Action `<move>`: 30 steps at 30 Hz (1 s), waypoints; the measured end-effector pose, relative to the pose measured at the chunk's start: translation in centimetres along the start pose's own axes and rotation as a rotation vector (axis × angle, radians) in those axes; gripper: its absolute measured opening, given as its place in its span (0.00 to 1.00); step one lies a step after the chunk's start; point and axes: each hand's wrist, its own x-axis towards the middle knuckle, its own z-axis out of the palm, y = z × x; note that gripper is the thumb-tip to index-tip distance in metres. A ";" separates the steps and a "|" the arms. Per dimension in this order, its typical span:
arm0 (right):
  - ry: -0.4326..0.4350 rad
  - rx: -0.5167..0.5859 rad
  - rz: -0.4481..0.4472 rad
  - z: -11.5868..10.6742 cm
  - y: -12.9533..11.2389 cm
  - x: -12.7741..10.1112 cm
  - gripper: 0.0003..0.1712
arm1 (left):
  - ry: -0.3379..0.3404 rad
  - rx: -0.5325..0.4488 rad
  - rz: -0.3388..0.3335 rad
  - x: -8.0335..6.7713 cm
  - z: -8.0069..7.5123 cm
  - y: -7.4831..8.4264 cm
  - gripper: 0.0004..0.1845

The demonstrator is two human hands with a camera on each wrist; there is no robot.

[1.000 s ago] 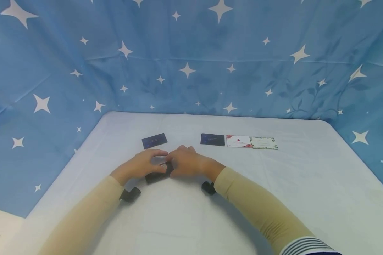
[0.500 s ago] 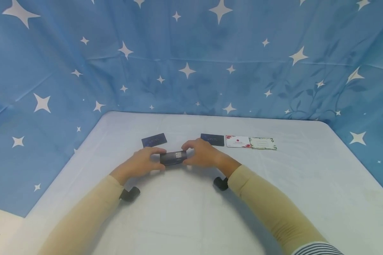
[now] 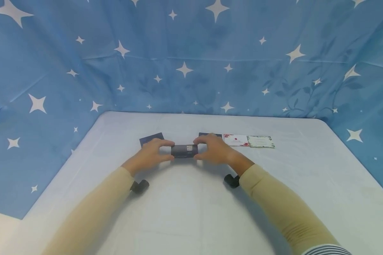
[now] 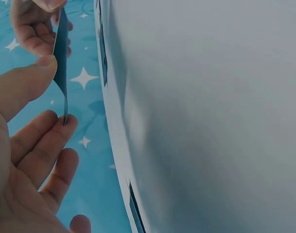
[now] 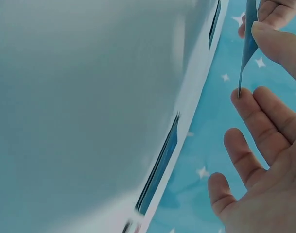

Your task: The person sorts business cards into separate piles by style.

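From the head camera, both hands are lifting a dark card just above the white table, mid-table and a little toward the far side; the left hand is pinching its left end, thumb near and fingers far, and the right hand is pinching the right end the same way. The card is showing a small white code square near its right end. Behind the left hand another dark card is lying flat, and behind the right hand a third dark card is peeking out, with a floral card and a leafy-bordered card lined up to its right. A blue starred cloth is hanging behind.

Over to the left wrist view: the held card is showing edge-on, the thumb pressing one face, fingertips meeting its corner.

Right wrist view now: the card is again showing edge-on, thumb on it, the lower fingers spreading loosely beneath
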 end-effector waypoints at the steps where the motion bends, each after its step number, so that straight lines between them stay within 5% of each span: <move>1: 0.011 -0.009 0.005 -0.2 0.3 -0.1 0.34 | -0.001 0.003 0.011 0.6 0.2 0.2 0.30; 9: 0.095 -0.168 0.003 -1.8 2.3 -0.1 0.33 | -0.056 0.109 0.039 5.0 1.2 2.1 0.30; 19: 0.092 -0.207 0.170 -3.6 5.4 0.1 0.31 | -0.116 0.218 0.020 10.9 3.0 4.8 0.31; 30: 0.056 -0.234 0.243 -3.2 7.0 1.3 0.30 | -0.112 0.221 -0.038 13.1 4.7 4.8 0.29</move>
